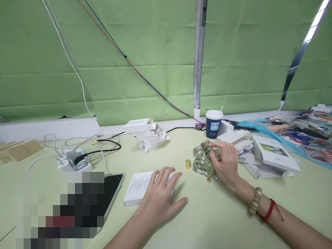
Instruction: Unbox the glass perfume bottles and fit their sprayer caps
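My left hand point(158, 197) lies flat with fingers spread on a white printed carton point(137, 187) near the table's front. My right hand point(225, 161) reaches into a cluster of clear glass bottles point(202, 160) lying on the pale green table point(212, 214), its fingers curled around one of them. A small gold cap point(187, 164) stands just left of the bottles, and another tiny gold piece point(208, 180) lies below them. A bead bracelet and a red string sit on my right wrist.
A stack of white cartons point(147, 134) lies at the back centre, a dark blue paper cup point(213, 123) behind the bottles. Flat white boxes point(272, 155) pile up at the right, coloured clutter beyond them. A power strip with cables point(75, 159) and a phone point(113, 188) lie at the left.
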The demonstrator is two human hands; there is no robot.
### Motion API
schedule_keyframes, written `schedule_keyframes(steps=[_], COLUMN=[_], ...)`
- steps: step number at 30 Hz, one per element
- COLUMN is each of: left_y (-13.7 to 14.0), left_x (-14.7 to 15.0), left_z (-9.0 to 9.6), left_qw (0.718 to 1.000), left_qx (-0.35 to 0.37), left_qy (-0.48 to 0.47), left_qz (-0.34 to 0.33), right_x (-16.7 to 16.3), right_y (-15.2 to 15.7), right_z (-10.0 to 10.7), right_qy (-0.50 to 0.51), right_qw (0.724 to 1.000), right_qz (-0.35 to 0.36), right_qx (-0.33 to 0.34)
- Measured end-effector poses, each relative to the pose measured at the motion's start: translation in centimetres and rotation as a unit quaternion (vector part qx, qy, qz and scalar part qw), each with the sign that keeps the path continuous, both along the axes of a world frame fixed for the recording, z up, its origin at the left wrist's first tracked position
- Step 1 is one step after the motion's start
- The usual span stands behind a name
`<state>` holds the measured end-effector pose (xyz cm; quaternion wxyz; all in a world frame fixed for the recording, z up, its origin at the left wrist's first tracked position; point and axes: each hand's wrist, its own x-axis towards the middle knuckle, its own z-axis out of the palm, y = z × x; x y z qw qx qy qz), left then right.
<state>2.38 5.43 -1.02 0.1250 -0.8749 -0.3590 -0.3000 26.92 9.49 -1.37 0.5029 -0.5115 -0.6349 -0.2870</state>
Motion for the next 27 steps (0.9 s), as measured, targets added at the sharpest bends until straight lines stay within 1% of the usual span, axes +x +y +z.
schedule_keyframes(steps=[3,7,10,12,15,19,23,27], left_y=[0.9,2.4,2.9,2.9,2.6,2.3,2.0,1.6], left_x=[-1.0,-2.6,-3.2,-3.1,-2.7,-2.2,-1.8,-1.3], left_z=[-0.3,-1.3,-1.5,-1.4,-1.2,-1.4,-1.6,-1.4], left_qw=[0.994,0.978,0.964,0.960,0.964,0.975,0.983,0.985], left_qx=[-0.069,-0.143,-0.192,-0.210,-0.202,-0.166,-0.134,-0.137], left_qy=[0.044,0.079,0.080,0.075,0.062,0.056,0.055,0.054], left_qz=[0.066,0.132,0.163,0.169,0.159,0.134,0.112,0.096], right_x=[-0.1,-0.2,-0.2,-0.2,-0.2,-0.5,-0.6,-0.6], right_y=[0.0,0.0,0.0,0.1,0.0,-0.4,-0.5,-0.5], right_z=[0.0,0.0,-0.1,-0.1,-0.1,0.0,0.0,-0.1], right_qy=[-0.007,0.001,0.012,0.015,0.022,0.046,0.060,0.055], right_qw=[1.000,1.000,1.000,1.000,0.998,0.996,0.994,0.994], right_qz=[-0.010,-0.006,-0.004,0.003,0.013,-0.011,-0.016,-0.018], right_qx=[0.004,0.005,-0.005,-0.020,-0.052,-0.079,-0.089,-0.090])
